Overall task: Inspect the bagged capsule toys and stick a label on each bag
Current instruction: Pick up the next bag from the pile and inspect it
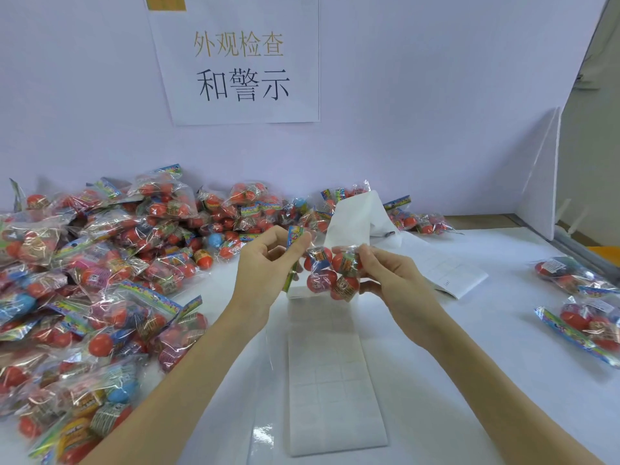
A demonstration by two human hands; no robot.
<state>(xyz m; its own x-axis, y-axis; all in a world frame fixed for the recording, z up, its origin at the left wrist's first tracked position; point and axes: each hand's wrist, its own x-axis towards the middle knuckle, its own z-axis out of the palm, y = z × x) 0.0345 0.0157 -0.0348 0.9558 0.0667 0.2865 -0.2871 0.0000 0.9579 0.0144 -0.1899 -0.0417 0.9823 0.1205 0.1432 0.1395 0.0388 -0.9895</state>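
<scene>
Left hand: the left hand is up over the middle of the worktop, fingers curled, pinching the colourful header strip of the bag, so it's gripping that end.

Right hand: the right hand pinches the other side of the same bag, thumb and fingertips around the capsule end.

Bag in hand: the held bag hangs between both hands, clear film with red capsules inside. Its header runs roughly up-down at the left hand, and the capsules bulge toward the right hand.

Label sheet: the label sheet lies flat on the worktop directly under and toward the person from the bag, its long axis running away from the person. Looks about equally reachable, but I'd guess the right hand is freer to let go and peel one, since the left has the firm header.

Step, my guess: looks like the inspection part; no label visible on this bag yet.

Unlabelled pile: big heap of bags to the left.

Done pile, probably: a few bags off to the right, well apart.

Behind: a paper sign on the wall.
</scene>
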